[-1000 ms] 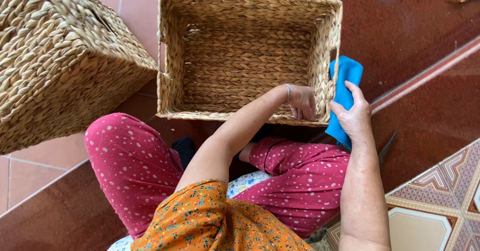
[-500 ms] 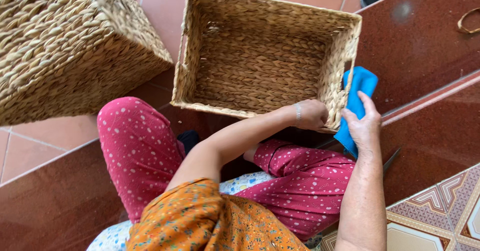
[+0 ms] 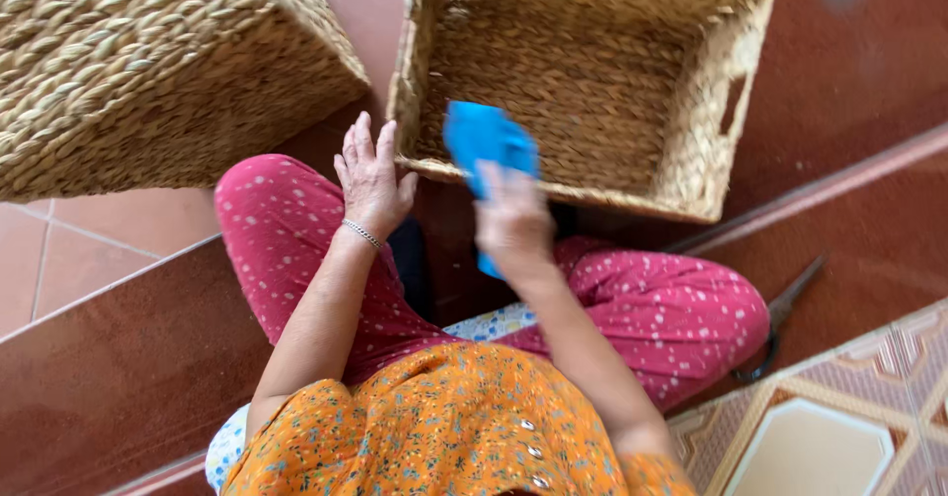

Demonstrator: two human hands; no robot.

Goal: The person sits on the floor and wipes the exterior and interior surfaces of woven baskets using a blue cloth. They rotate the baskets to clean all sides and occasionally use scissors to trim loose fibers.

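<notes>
While right hand (image 3: 513, 222) fingers clamp blue cloth (image 3: 489, 141), left hand (image 3: 372, 175) fingers spread at basket (image 3: 691, 175).

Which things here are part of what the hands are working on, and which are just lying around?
In use:
- right hand, gripping the blue cloth
- left hand, open, at the near rim of the open woven basket

Lying about:
- second woven basket, off to the left
- scissors on the floor

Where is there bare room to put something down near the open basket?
The open woven straw basket has a bare bottom. Dark red tiles right of it lie bare, down to the scissors. It is crowded at its near rim: left hand, right hand holding a blue cloth, knees.
</notes>
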